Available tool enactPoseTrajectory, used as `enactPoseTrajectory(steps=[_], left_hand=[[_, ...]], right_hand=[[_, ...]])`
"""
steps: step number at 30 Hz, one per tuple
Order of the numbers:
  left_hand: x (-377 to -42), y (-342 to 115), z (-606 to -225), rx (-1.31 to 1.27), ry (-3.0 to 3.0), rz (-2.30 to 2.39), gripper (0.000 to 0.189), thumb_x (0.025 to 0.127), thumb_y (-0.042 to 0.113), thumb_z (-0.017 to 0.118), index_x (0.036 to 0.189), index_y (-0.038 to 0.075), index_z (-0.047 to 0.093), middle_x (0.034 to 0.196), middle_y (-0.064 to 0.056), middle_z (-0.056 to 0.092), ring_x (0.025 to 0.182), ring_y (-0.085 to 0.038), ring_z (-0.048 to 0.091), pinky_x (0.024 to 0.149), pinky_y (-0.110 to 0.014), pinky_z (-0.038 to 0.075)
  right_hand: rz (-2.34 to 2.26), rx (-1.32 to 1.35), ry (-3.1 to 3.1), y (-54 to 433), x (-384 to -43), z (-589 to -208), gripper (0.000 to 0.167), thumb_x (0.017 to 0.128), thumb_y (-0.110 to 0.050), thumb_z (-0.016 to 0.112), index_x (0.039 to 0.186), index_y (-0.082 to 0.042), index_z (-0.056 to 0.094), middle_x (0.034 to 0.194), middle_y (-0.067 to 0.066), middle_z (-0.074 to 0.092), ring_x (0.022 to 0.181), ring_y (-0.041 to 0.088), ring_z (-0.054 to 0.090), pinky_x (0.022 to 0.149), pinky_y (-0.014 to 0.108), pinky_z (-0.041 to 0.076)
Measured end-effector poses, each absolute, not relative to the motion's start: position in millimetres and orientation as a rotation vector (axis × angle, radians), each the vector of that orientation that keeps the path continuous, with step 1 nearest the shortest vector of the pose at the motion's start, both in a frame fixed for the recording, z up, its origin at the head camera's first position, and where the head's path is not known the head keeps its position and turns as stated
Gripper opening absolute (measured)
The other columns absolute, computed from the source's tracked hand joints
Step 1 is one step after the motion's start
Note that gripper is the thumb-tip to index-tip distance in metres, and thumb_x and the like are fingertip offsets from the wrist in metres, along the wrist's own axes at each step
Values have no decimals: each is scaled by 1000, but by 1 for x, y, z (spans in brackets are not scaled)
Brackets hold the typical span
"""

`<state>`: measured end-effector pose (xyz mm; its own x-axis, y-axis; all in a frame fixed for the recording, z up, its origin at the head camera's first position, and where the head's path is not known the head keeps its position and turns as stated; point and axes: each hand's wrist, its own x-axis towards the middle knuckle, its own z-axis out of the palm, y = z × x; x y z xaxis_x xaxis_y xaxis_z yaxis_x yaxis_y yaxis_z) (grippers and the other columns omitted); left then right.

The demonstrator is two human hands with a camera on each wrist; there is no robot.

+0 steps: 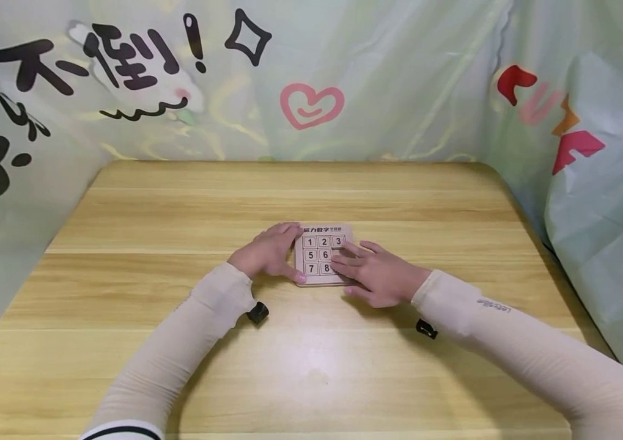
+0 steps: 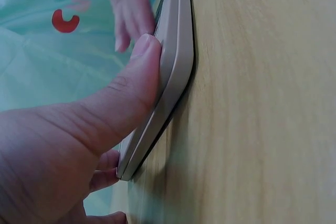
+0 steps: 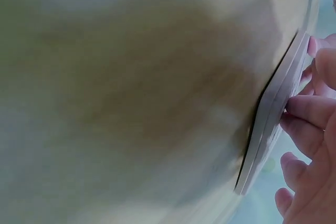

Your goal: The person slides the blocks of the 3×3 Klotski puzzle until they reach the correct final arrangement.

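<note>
Gripped between thumb and fingers of left hand (image 1: 271,250), at left edge: board (image 1: 322,280). Across right-side tiles (image 1: 324,242): loosely spread fingers of right hand (image 1: 379,275). Liable, perhaps, to skid under sideways pressure outmatching left grip. Heading (image 1: 322,230) at far edge, upright from near side; long axis seemingly near-to-far. Flat on bench (image 1: 317,354), about mid-span.

Number puzzle (image 1: 319,255) on worktop (image 1: 311,360), mid; left grip (image 1: 268,250) at its left edge, right grip (image 1: 381,278) over right side; sheet (image 1: 394,79) behind far edge.
</note>
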<state>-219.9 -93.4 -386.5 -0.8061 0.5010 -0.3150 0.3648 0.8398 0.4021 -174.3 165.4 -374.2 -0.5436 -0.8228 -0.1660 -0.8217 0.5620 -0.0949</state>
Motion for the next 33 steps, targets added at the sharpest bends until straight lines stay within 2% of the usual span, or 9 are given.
enactPoseTrajectory(steps=[5, 11, 17, 24, 33], left_hand=[[-221, -95, -386, 650, 2611, 472, 115, 66, 56, 82, 153, 9, 24, 161, -8, 13, 146, -30, 11, 117, -50, 12], [-222, -94, -387, 669, 2601, 466, 115, 67, 56, 81, 153, 8, 23, 161, -9, 13, 146, -31, 11, 117, -50, 12], [-221, -93, -386, 661, 2598, 447, 116, 67, 57, 81, 154, 9, 22, 161, -8, 13, 146, -31, 11, 117, -51, 12], [-221, -94, -385, 660, 2602, 442, 114, 68, 58, 80, 154, 9, 22, 161, -8, 14, 146, -30, 12, 117, -51, 13], [-220, -94, -385, 651, 2595, 465, 113, 68, 56, 81, 153, 8, 23, 161, -8, 14, 146, -29, 10, 118, -50, 11]], right_hand=[[-13, -1404, 2610, 176, -167, -372, 56, 99, -37, 48, 144, -3, 46, 148, 13, 43, 141, 36, 27, 113, 59, 20], [-15, -1396, 2646, 176, -175, -374, 56, 99, -37, 48, 143, -3, 46, 148, 13, 42, 141, 36, 28, 113, 58, 21], [12, -1345, 2666, 172, -182, -377, 56, 100, -38, 46, 146, -4, 43, 149, 12, 41, 142, 37, 25, 114, 58, 20], [4, -1435, 2557, 166, -174, -377, 58, 101, -40, 44, 147, -5, 40, 151, 10, 38, 143, 36, 22, 114, 58, 17], [19, -1393, 2596, 181, -173, -373, 52, 100, -37, 46, 142, -6, 49, 146, 7, 45, 142, 34, 26, 114, 58, 20]])
